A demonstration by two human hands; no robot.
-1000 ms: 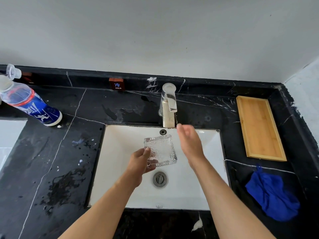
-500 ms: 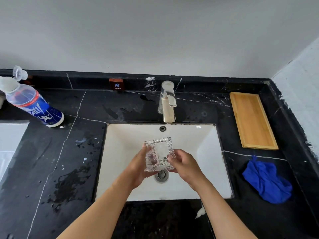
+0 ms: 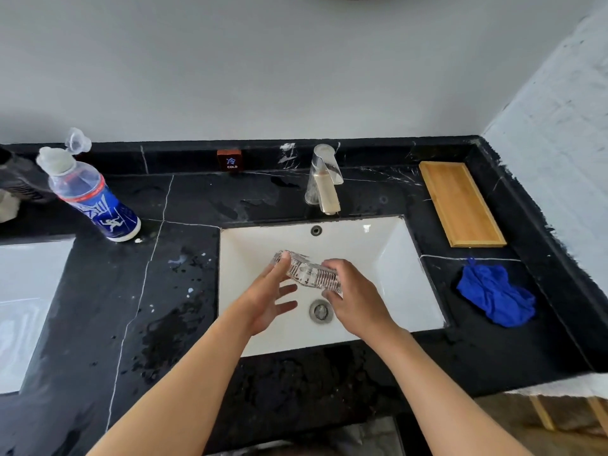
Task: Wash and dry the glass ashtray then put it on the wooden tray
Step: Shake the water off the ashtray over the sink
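Observation:
The square ribbed glass ashtray is held above the white sink basin, tipped nearly flat with its edge toward me. My right hand grips its right end. My left hand touches its left end with the thumb on top and the fingers spread below. The empty wooden tray lies on the black counter to the right of the faucet. A crumpled blue cloth lies on the counter in front of the tray.
A plastic bottle with a blue label stands at the back left of the black marble counter, which has wet patches. A second white basin is at the far left. The drain lies under my hands.
The ashtray has turned from upright, face toward me, to nearly flat. My right hand came off the faucet area a second ago and took hold of it. My view shifted back.

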